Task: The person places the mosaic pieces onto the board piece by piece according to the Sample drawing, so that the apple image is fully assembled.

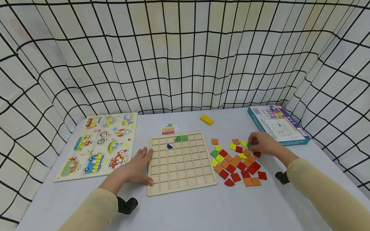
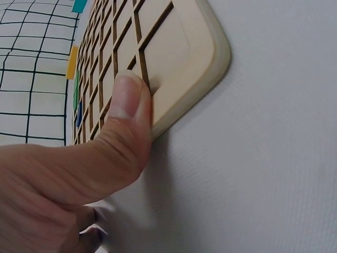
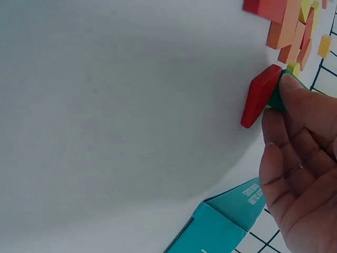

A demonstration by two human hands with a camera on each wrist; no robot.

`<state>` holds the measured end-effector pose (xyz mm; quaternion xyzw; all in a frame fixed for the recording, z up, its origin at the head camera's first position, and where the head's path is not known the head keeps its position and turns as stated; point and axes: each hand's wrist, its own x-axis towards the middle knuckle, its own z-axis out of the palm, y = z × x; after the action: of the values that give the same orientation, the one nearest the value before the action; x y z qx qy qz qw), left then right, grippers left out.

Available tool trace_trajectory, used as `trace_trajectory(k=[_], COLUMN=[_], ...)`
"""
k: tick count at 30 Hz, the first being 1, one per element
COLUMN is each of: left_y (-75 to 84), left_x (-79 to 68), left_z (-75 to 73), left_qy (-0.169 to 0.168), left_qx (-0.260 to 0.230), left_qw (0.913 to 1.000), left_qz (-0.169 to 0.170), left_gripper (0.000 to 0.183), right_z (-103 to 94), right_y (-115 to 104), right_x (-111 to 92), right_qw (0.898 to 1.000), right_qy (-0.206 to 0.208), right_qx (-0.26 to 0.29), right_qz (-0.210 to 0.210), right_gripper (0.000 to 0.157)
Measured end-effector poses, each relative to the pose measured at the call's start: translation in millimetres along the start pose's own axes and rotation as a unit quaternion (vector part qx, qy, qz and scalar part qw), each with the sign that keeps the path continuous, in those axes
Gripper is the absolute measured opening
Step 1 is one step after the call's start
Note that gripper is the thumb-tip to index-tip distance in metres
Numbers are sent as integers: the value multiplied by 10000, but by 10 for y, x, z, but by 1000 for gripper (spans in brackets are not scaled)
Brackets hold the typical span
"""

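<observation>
A wooden grid board (image 1: pixel 179 173) lies in the middle of the table. Along its left edge rests my left hand (image 1: pixel 138 167), fingers spread, with the thumb (image 2: pixel 129 100) on the rim near the front corner. In the board's top row sit two green pieces (image 1: pixel 181 138), one with a curved side; a dark blue piece (image 1: pixel 169 146) lies tilted lower down. My right hand (image 1: pixel 263 143) pinches a green tile (image 3: pixel 276 99) between thumb and finger at the far right of a pile of loose tiles (image 1: pixel 235 160). A red tile (image 3: pixel 259 97) stands out right beside it.
A small pattern card (image 1: pixel 169 129) and a yellow block (image 1: pixel 207 120) lie behind the board. To the left is a vehicle picture puzzle (image 1: pixel 98 144); a teal box (image 1: pixel 278 125) lies at the back right. Black netting over white cloth surrounds the table.
</observation>
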<state>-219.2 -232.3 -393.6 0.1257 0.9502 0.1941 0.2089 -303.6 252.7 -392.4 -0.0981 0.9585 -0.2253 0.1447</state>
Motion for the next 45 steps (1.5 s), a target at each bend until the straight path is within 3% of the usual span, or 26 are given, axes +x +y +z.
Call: trace_trajectory(k=[7, 12, 18, 24, 32, 37, 45], left_y=[-18, -17, -14, -18, -5, -1, -2], left_x=[-21, -33, -35, -20, -21, -27, -50], left_z=[-22, -25, -4, 3, 5, -6, -24], left_qy=[-49, -35, -31, -34, -43, -11, -32], left_qx=[36, -16, -55, -65, -91, -59, -97], left_qw=[10000, 10000, 10000, 10000, 9999, 10000, 9999], left_qz=[-63, -82, -76, -7, -18, 17, 5], left_gripper=[122, 121, 121, 120, 120, 121, 120], right_z=[70, 221, 451, 615, 784, 814, 808], right_y=[-277, -670, -1129, -1468, -1707, -1783, -1870], right_x=[92, 266, 459, 619, 783, 798, 790], right_qw=[9976, 9935, 9833, 9764, 9665, 9747, 9873], right_qy=[449, 195, -177, -309, -614, -446, -298], right_qx=[377, 1049, 1646, 1816, 2409, 2126, 1397], right_qz=[-374, -402, -758, -1128, -644, -527, -702], right_gripper=[23, 24, 21, 15, 13, 12, 12])
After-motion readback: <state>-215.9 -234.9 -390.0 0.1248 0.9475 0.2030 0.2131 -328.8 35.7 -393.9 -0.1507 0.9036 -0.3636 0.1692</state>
